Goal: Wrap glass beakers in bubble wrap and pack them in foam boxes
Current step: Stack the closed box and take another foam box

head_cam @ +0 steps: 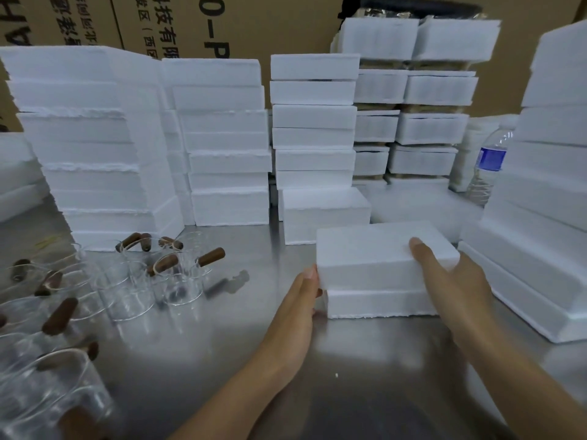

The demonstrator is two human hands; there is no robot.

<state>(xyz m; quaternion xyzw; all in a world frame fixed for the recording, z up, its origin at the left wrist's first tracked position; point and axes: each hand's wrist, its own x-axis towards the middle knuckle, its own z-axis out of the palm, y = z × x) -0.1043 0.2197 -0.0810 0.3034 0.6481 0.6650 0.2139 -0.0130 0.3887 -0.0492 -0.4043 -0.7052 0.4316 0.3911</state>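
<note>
Item: glass beakers (127, 281), a loose cluster with brown stub handles, standing well to the left of the left hand (301, 300) on the steel table (222, 360); bare, none wrapped, and no bubble wrap shows anywhere, so wrapping is judged not yet begun for these. Item: stacks of foam boxes (222, 141), ranked beyond both hands against cardboard cartons (270, 23), probably kept as stock within reach. Item: left hand, fingers straight and pressed together, flat against the left end of the foam box (381, 268) at the seam where lid meets base, apparently to brace it. Item: foam box, one, lying on the table between the two hands, lid seated on its base; contents hidden. Item: right hand (451, 281), gripping the box's right end, thumb laid across the lid top, fingers hidden behind the box; the two-sided hold suggests the lid is being pressed home or eased off, which one cannot be told. Item: water bottle (490, 163), upright, beyond the right hand. Item: tall foam stack (546, 185), just right of that hand.
</note>
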